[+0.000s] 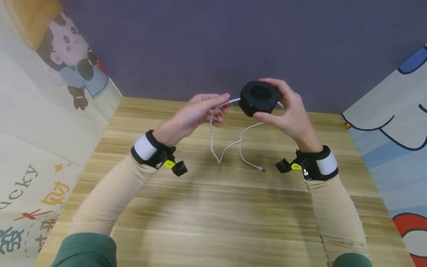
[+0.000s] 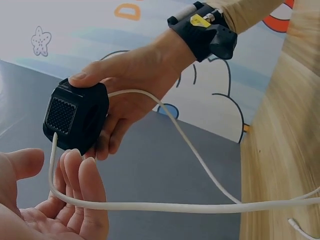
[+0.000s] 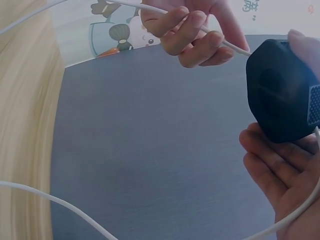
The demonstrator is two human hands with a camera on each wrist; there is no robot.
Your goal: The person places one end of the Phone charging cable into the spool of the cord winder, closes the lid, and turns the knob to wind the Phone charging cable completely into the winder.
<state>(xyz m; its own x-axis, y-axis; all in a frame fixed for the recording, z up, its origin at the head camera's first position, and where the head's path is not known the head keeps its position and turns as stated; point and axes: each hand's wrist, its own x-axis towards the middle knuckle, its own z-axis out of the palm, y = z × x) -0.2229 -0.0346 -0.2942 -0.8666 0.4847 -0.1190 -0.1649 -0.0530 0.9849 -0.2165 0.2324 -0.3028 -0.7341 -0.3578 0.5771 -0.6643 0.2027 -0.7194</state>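
My right hand (image 1: pixel 289 113) grips a black many-sided block (image 1: pixel 259 99) by its edges, thumb on the near side and fingers on the far side. A round recess shows on its upper face; a mesh panel is on one side in the left wrist view. A thin white cable (image 2: pixel 175 207) comes out of the block on two opposite sides. My left hand (image 1: pixel 200 113) is just left of the block, palm turned up, with loosely bent fingers. The cable runs across those fingers, and the thumb stands apart from them in the left wrist view.
Below the hands, the cable hangs in loops over a wooden table (image 1: pixel 200 207), with one plug end (image 1: pixel 260 168) towards me. A dark blue-grey panel (image 1: pixel 207 44) rises behind the table. Printed cloth sheets (image 1: pixel 33 122) flank it on both sides.
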